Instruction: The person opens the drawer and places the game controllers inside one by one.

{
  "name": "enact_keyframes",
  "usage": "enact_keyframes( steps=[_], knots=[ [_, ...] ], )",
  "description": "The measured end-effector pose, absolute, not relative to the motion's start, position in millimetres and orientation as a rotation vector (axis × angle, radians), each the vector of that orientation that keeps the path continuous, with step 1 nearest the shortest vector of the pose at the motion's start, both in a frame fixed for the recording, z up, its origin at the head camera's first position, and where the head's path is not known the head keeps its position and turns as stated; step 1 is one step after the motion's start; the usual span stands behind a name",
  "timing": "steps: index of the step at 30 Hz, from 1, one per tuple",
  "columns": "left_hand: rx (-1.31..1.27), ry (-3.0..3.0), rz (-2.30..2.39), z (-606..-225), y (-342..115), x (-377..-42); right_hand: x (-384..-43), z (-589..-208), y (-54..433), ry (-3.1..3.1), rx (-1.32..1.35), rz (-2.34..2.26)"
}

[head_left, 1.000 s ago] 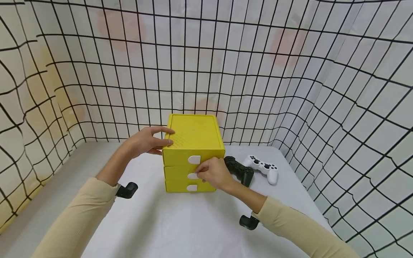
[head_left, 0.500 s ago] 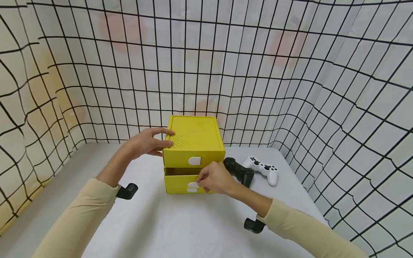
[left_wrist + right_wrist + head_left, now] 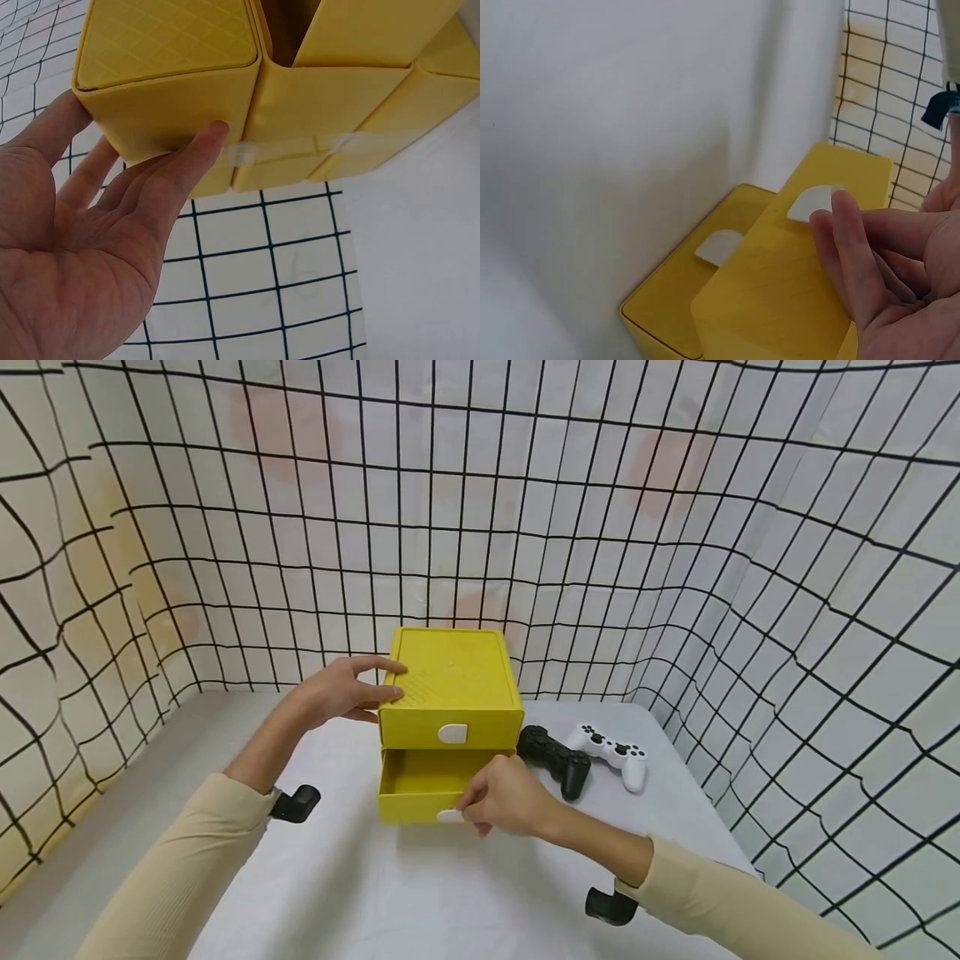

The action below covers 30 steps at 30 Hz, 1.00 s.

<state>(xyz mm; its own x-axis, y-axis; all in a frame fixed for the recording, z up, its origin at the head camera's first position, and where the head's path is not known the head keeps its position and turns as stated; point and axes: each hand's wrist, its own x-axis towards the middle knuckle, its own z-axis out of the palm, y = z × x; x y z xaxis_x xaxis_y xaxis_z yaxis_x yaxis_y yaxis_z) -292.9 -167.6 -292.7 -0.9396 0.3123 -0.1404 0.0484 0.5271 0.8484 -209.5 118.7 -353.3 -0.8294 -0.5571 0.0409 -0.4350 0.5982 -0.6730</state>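
A yellow drawer box (image 3: 453, 668) with three stacked drawers stands on the white table. Its middle drawer (image 3: 411, 808) is pulled out, and the yellow inside shows. My right hand (image 3: 510, 797) pinches the white pull tab (image 3: 810, 202) of that drawer between thumb and fingers. The lowest drawer, with its own white tab (image 3: 720, 246), is in and is hidden from the head view. At the box's upper left edge, my left hand (image 3: 337, 693) rests on the top and side with extended fingers. The top drawer (image 3: 408, 728) is closed.
Right of the box, a black game controller (image 3: 555, 760) lies beside a white game controller (image 3: 609, 752). Black netting (image 3: 450, 527) surrounds the back and sides of the white table (image 3: 450, 902).
The middle drawer has slid out toward me from closed, with my right hand pulling its tab. My left hand has stayed at the box's top left edge.
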Motion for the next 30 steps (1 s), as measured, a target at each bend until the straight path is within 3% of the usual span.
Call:
enact_keyframes(
  steps=[19,30],
  knots=[
    [0.292,2.495,1.369,-293,-168,-293,-197,-348,121,2.532,-0.884,-1.023],
    [0.286,2.493,1.373,-291,-166,-292,-203,-318,131,2.483,-0.770,-0.926]
  ],
)
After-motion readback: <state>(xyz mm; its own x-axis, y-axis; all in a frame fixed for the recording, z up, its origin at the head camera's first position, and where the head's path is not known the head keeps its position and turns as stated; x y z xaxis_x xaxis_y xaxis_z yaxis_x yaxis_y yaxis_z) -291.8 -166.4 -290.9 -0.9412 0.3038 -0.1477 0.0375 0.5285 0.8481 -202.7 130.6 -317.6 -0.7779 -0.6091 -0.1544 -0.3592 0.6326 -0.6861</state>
